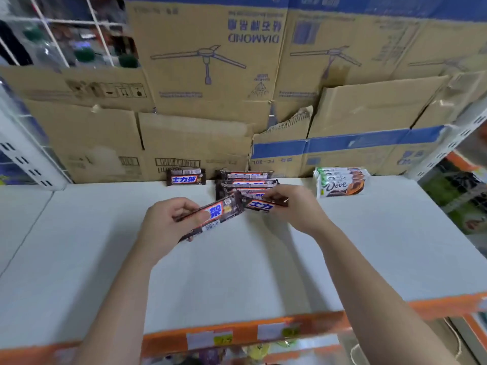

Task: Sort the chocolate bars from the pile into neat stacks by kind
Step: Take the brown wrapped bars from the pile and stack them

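On the white shelf (263, 259) my left hand (166, 222) grips a dark brown bar with a blue and red logo (218, 214), tilted up to the right. My right hand (292, 204) pinches a second bar of the same kind (261, 205) at the front of a loose pile of such bars (245, 181). The two held bars nearly touch at their ends. A small stack of the same brown bars (185, 177) lies at the back left. A neat stack of white and brown Dove bars (341, 181) sits at the back right.
Flattened cardboard boxes (210, 101) line the back of the shelf. An orange front rail with price labels (237, 334) edges the shelf. White perforated uprights (26, 154) stand at both sides, with other goods beyond them on the right (458, 196).
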A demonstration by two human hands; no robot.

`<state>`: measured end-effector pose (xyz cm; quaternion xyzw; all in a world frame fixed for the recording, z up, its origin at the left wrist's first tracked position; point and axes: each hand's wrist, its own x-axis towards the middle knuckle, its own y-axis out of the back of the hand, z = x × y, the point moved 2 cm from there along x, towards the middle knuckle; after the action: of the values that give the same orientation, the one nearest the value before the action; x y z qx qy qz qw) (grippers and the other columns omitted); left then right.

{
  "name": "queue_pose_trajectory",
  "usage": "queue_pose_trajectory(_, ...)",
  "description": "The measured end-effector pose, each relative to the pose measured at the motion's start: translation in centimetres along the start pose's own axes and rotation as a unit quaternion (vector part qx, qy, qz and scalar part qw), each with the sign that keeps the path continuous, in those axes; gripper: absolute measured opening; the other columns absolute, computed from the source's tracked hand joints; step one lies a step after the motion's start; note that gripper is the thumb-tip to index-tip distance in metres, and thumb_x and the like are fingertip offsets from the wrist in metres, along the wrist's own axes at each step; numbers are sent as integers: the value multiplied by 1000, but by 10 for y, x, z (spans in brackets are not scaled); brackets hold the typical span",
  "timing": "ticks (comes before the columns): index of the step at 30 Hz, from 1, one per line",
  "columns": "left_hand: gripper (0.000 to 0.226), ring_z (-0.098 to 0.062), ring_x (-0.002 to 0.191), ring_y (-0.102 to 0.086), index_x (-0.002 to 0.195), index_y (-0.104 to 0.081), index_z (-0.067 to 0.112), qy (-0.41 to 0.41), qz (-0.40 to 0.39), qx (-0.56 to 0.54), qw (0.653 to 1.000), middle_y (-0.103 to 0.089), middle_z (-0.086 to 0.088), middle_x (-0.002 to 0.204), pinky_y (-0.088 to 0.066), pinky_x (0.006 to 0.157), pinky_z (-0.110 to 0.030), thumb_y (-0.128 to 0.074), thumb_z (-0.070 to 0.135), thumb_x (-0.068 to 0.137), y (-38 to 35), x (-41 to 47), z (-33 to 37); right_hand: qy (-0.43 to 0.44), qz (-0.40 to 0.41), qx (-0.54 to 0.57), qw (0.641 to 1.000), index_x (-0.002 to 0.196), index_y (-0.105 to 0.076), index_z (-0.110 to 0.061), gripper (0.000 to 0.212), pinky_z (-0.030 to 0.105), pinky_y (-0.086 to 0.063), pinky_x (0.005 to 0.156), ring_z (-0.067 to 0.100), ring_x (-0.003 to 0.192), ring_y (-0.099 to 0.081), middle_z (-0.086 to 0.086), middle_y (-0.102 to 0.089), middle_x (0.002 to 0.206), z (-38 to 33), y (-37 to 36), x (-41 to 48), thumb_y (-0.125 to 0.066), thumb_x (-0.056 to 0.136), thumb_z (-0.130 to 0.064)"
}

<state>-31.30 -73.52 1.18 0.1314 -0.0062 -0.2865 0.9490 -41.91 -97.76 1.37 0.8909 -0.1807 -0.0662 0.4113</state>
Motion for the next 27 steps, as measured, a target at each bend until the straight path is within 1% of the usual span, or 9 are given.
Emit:
queue_pose_trajectory(2, 10, -18, 48, -53, 76, -65, 10, 10, 14, 16, 1000, -72, -5, 72, -44, 47, -22, -74, 15, 80, -5, -10, -5, 55, -14, -41, 998, 99, -73, -17, 31, 26, -48, 83, 15, 91, -64, -1, -72, 99, 1, -7, 11, -69, 72, -1)
queue_pose_trajectory(4, 11, -19, 51, -54, 77, -66, 10, 18, 29, 26, 999, -72, -5, 71, -46, 48, -25, -75, 15, 79, -9, -19, -9, 99, -14, -71, 992, 103, -73, -19, 32, 27, -46, 87, 19, 98, -62, 1, -70, 106, -1, -14, 18, -71, 74, -5)
queue_pose_trajectory(6, 10, -20, 51, -54, 77, -67, 10, 24, 36, 34, 998, -72, -6, 71, -46, 48, -24, -76, 16, 78, -12, -26, -12, 118, -4, -79, 990, 106, -72, -20, 35, 25, -43, 86, 21, 102, -61, 1, -70, 108, -1, -17, 21, -71, 74, -6)
queue_pose_trajectory(11, 12, -19, 51, -55, 79, -68, 11, 23, 36, 51, 998, -72, -5, 71, -44, 48, -23, -76, 19, 77, -12, -27, -13, 142, 30, -112, 983, 109, -71, -22, 34, 34, -45, 86, 27, 101, -56, 1, -69, 108, 9, -16, 22, -75, 75, -19)
queue_pose_trajectory(16, 14, -21, 52, -59, 80, -68, 18, -5, 22, 90, 996, -71, -4, 71, -46, 50, -23, -78, 26, 76, -14, -18, -10, 130, 36, -112, 985, 114, -68, -19, 35, 23, -35, 87, 24, 106, -52, 2, -64, 112, 17, -16, 20, -70, 79, -13)
queue_pose_trajectory(18, 14, -23, 55, -62, 82, -68, 20, -12, 16, 104, 994, -71, -3, 73, -49, 53, -26, -78, 27, 76, -15, -16, -8, 132, 44, -102, 985, 110, -70, -16, 33, 23, -37, 86, 23, 105, -53, 3, -65, 110, 14, -17, 19, -72, 78, -10)
queue_pose_trajectory(22, 10, -22, 56, -63, 81, -69, 23, -33, -2, 114, 993, -70, -1, 74, -51, 55, -31, -78, 25, 76, -17, -16, -7, 145, 75, -102, 981, 102, -72, -17, 29, 33, -44, 84, 26, 98, -53, 3, -67, 103, 12, -20, 20, -76, 74, -11)
queue_pose_trajectory(25, 16, -22, 61, -64, 83, -70, 26, -44, -4, 125, 991, -70, 2, 76, -54, 58, -39, -80, 32, 72, -17, -15, -7, 158, 116, -111, 974, 99, -74, -20, 29, 34, -44, 75, 29, 87, -52, 2, -64, 93, 17, -23, 21, -79, 72, -14)
queue_pose_trajectory(27, 21, -20, 63, -63, 84, -71, 28, -47, -7, 125, 991, -70, 4, 75, -54, 60, -41, -77, 41, 68, -17, -14, -6, 175, 136, -123, 967, 102, -74, -21, 29, 34, -44, 73, 29, 83, -51, 3, -61, 90, 21, -25, 19, -78, 73, -16)
